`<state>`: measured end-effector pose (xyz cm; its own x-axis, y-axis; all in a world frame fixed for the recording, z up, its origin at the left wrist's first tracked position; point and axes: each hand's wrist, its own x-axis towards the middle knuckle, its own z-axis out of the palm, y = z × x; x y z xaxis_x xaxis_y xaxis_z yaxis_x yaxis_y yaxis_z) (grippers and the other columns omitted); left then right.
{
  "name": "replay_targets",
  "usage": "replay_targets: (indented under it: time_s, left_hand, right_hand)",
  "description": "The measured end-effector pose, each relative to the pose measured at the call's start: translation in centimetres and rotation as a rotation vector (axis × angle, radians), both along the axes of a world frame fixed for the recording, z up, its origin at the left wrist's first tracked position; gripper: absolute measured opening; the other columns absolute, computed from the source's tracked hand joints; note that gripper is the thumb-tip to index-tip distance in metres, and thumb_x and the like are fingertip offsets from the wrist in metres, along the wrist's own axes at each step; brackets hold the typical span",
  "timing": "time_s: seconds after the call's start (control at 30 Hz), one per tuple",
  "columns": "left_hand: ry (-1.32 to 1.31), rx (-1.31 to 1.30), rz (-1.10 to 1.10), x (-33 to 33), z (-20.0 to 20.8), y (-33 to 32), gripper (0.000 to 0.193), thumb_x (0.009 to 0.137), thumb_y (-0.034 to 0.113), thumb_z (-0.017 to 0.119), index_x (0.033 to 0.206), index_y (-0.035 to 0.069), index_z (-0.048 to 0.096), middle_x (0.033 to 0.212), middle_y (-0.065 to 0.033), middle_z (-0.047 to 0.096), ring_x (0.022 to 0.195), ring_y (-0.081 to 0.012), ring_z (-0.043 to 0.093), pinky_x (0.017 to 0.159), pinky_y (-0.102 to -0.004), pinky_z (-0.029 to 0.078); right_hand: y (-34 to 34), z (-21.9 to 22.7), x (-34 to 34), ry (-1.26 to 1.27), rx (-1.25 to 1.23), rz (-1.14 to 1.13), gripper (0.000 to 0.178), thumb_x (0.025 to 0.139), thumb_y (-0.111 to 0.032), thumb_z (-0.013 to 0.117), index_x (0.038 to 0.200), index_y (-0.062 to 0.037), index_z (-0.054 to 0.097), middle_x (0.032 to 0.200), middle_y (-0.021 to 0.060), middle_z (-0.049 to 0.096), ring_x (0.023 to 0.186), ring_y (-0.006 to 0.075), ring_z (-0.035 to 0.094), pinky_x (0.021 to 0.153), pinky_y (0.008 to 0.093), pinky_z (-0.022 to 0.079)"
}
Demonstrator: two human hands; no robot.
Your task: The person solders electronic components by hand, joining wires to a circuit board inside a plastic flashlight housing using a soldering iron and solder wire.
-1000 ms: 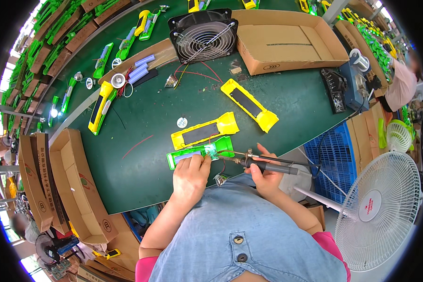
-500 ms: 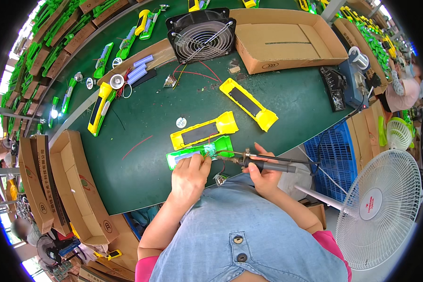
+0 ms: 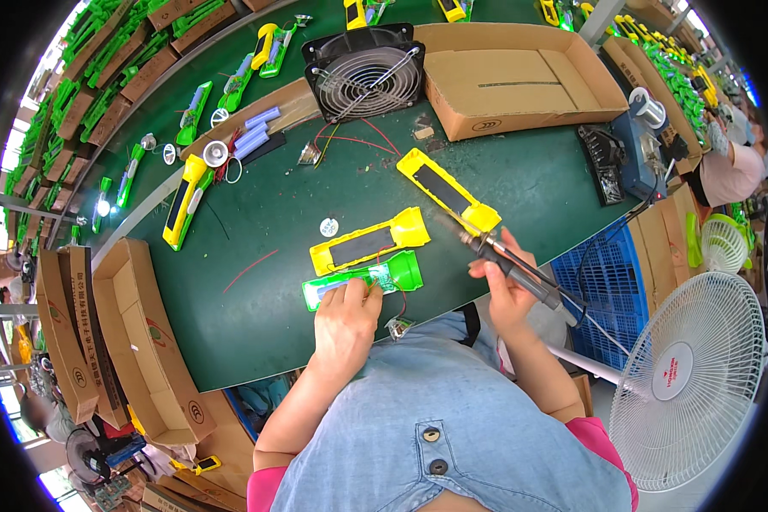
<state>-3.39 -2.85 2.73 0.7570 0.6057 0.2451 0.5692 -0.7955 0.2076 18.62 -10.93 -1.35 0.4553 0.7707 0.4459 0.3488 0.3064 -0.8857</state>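
Observation:
A green flashlight half-shell [image 3: 410, 271] lies near the table's front edge, with a blue battery cell and a small circuit board inside. My left hand [image 3: 347, 320] grips it with bent, closed fingers; the fingertips at the board hide whatever they pinch. My right hand [image 3: 510, 294] is closed round the dark handle of a soldering iron [image 3: 520, 275], held up to the right of the half-shell, its tip pointing up and left. Just behind the green part rests a yellow half-shell [image 3: 371, 242] with a dark panel. A small reflector [image 3: 398, 328] on a red wire sits at the table edge.
Another yellow half-shell [image 3: 449, 191] lies farther back. Behind stand a black fan [image 3: 365, 81] and an open carton [image 3: 520, 81]. A solder spool [image 3: 647, 108] tops a blue unit at right. Boxes [image 3: 141, 341] border the left; a white fan [image 3: 687, 375] stands at right.
My right hand has drawn the soldering iron away from the circuit board, up and to the right. My left hand stays at the green half-shell, almost unmoved.

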Motion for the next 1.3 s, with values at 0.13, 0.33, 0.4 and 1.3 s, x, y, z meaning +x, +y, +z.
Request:
replay_targets:
  time_s: [0.13, 0.33, 0.4, 1.3]
  left_hand:
    - [-0.211, -0.075, 0.185, 0.3, 0.5, 2.4, 0.022, 0.07, 0.006, 0.062, 0.092, 0.003, 0.062, 0.081, -0.0097, 0.053, 0.074, -0.0257, 0.054, 0.063, -0.0348, 0.045]
    - [0.191, -0.249, 0.498, -1.3, -1.9, 7.8, 0.03, 0.071, 0.003, 0.058, 0.1, 0.007, 0.062, 0.091, -0.014, 0.053, 0.082, -0.0296, 0.055, 0.068, -0.0375, 0.046]
    - [0.014, -0.213, 0.463, -2.4, -2.9, 7.0, 0.031, 0.07, 0.002, 0.058, 0.1, 0.008, 0.062, 0.092, -0.0143, 0.053, 0.083, -0.0293, 0.055, 0.067, -0.0366, 0.047]
    - [-0.276, -0.03, 0.838, -3.9, -1.1, 46.7, 0.052, 0.071, 0.035, 0.07, 0.097, 0.003, 0.039, 0.092, -0.0215, 0.058, 0.088, -0.0374, 0.057, 0.075, -0.0441, 0.046]
  right_hand:
    - [1.7, 0.2, 2.1, -0.342, -0.061, -0.116, 0.026, 0.077, -0.005, 0.061, 0.102, -0.0015, 0.053, 0.085, 0.0073, 0.063, 0.085, 0.0222, 0.061, 0.097, 0.0482, 0.032]
    - [3.8, 0.0, 2.4, -0.554, -0.151, -0.052, 0.061, 0.064, -0.004, 0.071, 0.118, -0.0059, 0.042, 0.112, 0.0086, 0.057, 0.11, 0.0343, 0.048, 0.091, 0.0379, 0.042]
    - [4.0, -0.6, 2.5, -0.531, -0.131, -0.071, 0.06, 0.064, 0.001, 0.069, 0.117, -0.0053, 0.042, 0.109, 0.0112, 0.057, 0.104, 0.0327, 0.052, 0.085, 0.0364, 0.046]
    - [4.1, -0.6, 1.5, -0.565, -0.339, -0.074, 0.053, 0.063, 0.003, 0.063, 0.112, -0.0054, 0.043, 0.103, 0.0106, 0.062, 0.103, 0.0345, 0.054, 0.082, 0.0382, 0.047]
